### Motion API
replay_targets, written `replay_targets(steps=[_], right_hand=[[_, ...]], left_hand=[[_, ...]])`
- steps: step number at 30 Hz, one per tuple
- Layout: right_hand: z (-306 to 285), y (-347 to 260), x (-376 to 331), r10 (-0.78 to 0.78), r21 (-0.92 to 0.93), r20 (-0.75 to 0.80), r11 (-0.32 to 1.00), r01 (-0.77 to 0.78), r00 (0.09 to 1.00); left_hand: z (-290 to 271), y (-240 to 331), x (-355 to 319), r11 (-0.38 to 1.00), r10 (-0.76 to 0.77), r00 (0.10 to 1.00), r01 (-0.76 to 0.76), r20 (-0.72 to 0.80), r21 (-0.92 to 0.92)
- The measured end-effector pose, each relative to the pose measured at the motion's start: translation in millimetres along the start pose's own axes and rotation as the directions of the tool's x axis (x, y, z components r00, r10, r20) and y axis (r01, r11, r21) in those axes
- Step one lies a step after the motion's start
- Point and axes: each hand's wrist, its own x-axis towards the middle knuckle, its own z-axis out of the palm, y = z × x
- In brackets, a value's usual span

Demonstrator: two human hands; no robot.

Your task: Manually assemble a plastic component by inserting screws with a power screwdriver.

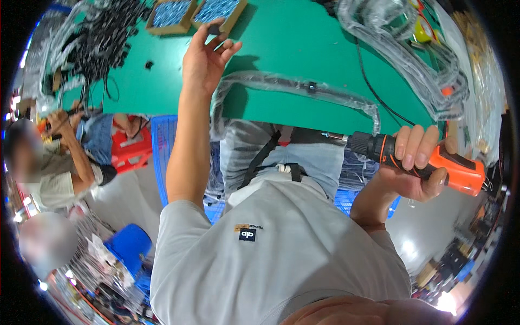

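My left hand is raised over the green table, pinching a small black part between thumb and fingers. It is close to two cardboard boxes filled with small bluish metal pieces that look like screws. My right hand grips an orange and black cordless drill off the table's near edge. Its bit points left, and a small bluish piece shows at the tip. Between my hands, a bent tube in clear plastic wrap lies along the near edge, with a black fitting on it.
A heap of black parts covers the table's far left. More plastic-wrapped tubes are piled at the right, beside a black cable. Blue crates stand below the edge. To the left, a person works near a red stool.
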Motion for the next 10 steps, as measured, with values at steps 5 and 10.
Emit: replay_targets(steps=[5,10], right_hand=[[29,23,5,0.098,0.049,0.1,0.993,-0.103,0.99],[55,51,3,0.212,0.054,0.198,0.973,-0.226,0.957]], left_hand=[[-50,24,-83,0.996,0.001,0.989,-0.013,-0.146,-0.085],[-83,12,-145,0.965,0.063,0.943,0.026,-0.326,0.262]])
